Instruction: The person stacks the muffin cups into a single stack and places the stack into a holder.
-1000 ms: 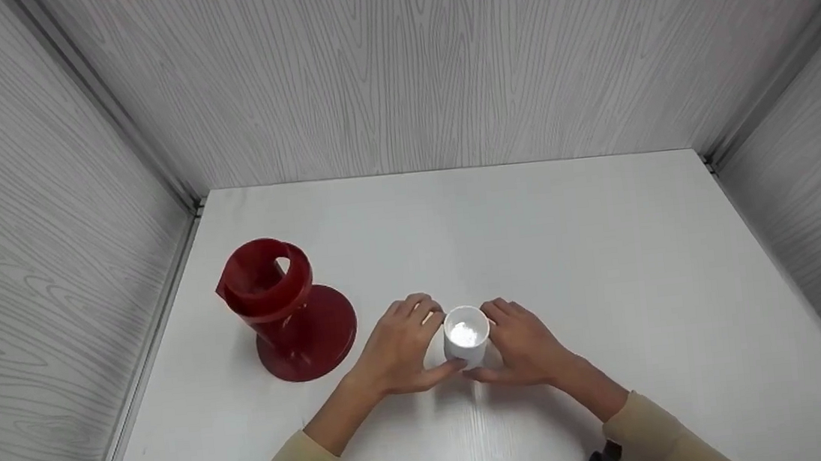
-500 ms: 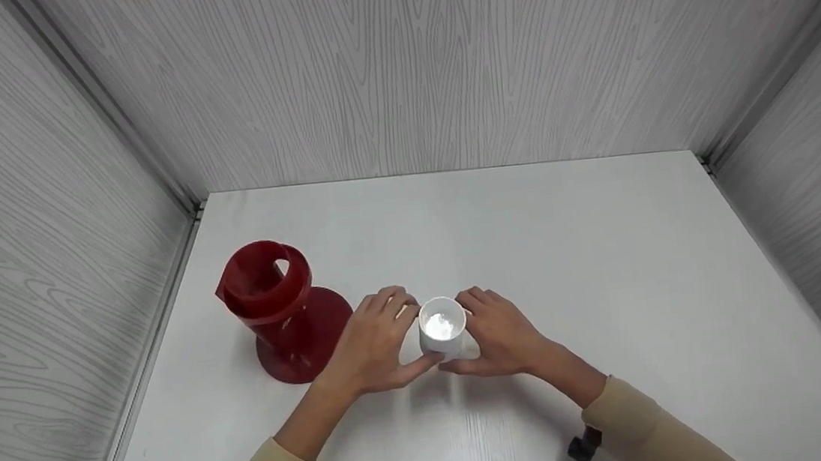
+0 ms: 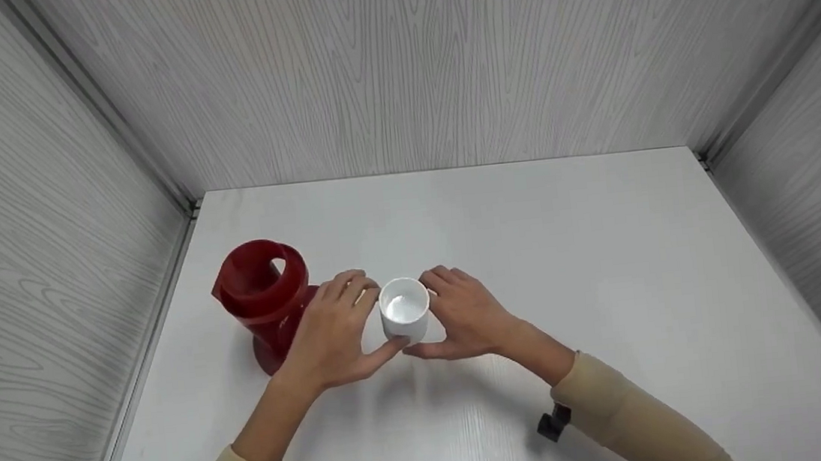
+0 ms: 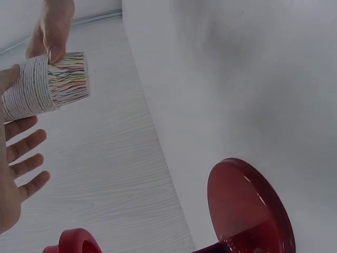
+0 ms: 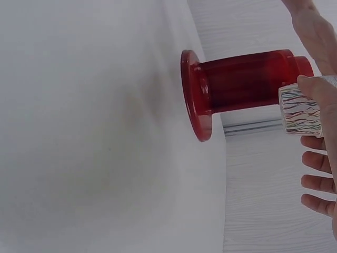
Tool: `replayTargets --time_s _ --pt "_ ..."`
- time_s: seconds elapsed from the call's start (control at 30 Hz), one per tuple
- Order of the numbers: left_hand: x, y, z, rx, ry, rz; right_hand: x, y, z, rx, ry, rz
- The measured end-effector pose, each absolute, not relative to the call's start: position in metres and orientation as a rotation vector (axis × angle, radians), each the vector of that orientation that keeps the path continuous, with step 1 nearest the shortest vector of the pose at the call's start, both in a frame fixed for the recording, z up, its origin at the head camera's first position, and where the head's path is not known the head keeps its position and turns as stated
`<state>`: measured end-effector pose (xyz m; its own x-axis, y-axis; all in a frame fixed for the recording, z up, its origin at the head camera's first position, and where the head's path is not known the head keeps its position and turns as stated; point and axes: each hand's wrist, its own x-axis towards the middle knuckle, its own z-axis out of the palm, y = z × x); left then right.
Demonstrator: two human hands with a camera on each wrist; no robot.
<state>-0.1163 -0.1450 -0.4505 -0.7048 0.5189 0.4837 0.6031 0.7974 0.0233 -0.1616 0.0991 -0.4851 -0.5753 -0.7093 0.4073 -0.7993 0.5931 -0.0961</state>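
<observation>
A stack of nested white paper cups [image 3: 405,310] is held between both hands, mouth up, raised over the table. Coloured wavy lines run around the side of the lowest paper cup [image 4: 70,79] in the left wrist view. My left hand [image 3: 326,334] grips the stack from the left, thumb at the near side. From the right, my right hand [image 3: 466,317] grips it with thumb and index finger; its other fingers [image 5: 316,183] stretch past the cups. Left of my hands stands a red cylindrical holder [image 3: 261,305] with an open top.
The red holder's round base [image 4: 245,197] rests on the white table [image 3: 571,260]. My left hand partly hides that base in the head view. Grey wood-grain panels [image 3: 395,74] wall the table at the back and on both sides.
Both hands have carried the stack of paper cups leftward, upward and away from the person, closer to the red holder. The holder has stayed put; my left hand now overlaps its base.
</observation>
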Motion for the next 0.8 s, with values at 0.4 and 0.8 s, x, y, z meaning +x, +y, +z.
replayTargets --time_s 0.4,0.8 --pt "-0.116 -0.176 -0.425 -0.792 -2.511 -0.328 -0.174 0.060 -0.463 1.260 -2.447 0.370" --pt "-0.119 -0.206 -0.405 -0.743 -2.464 -0.375 -0.189 0.026 -0.434 1.322 -2.438 0.340"
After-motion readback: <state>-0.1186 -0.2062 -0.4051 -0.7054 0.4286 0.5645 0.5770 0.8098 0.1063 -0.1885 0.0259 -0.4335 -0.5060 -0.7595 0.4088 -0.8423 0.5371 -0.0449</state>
